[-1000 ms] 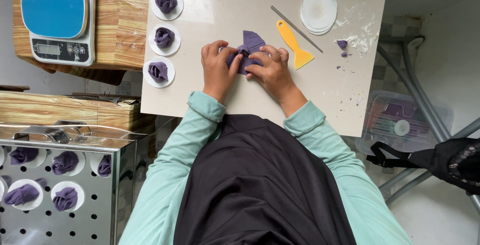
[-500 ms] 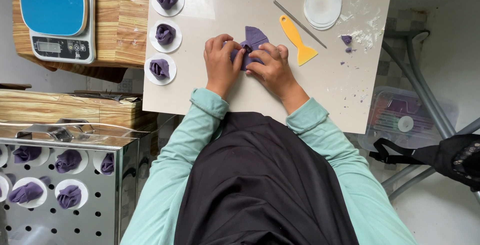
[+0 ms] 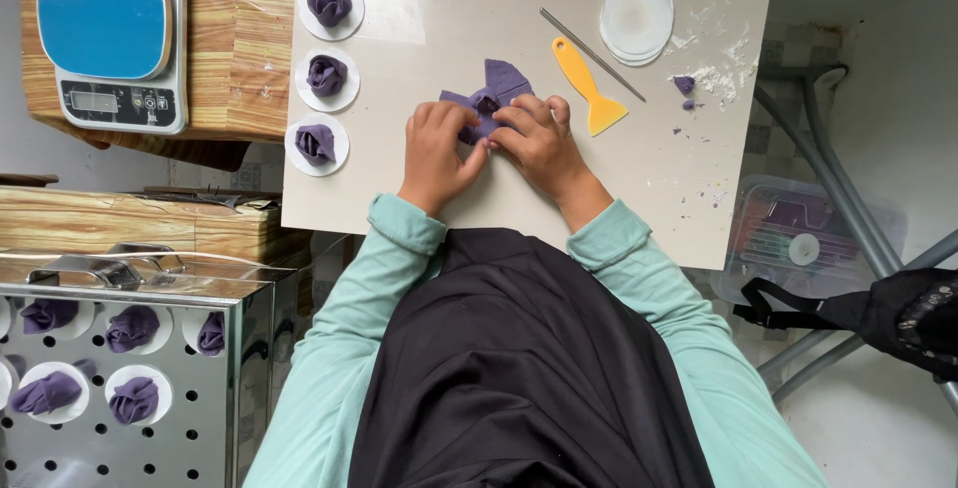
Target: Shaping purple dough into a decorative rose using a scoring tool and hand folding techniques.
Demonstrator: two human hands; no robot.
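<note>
L hand (image 3: 436, 154) + R hand (image 3: 537, 141) on counter (image 3: 419, 204), fingers of both pinching purple dough sheet (image 3: 499, 84). Yellow scraper (image 3: 589, 86) just beside R hand.

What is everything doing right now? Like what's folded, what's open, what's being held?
Left hand: pressing the dough.
Right hand: pinching the dough.
Purple dough piece: flat, partly folded.
Three dough flowers: finished, each on a paper round.
Yellow scraper: lying untouched.
Paper rounds: stacked.
Scale: nothing on it.

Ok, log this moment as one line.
left hand: pinching purple dough piece | right hand: pressing same piece | yellow scraper: idle on board | three shaped pieces: on paper rounds, left
</note>
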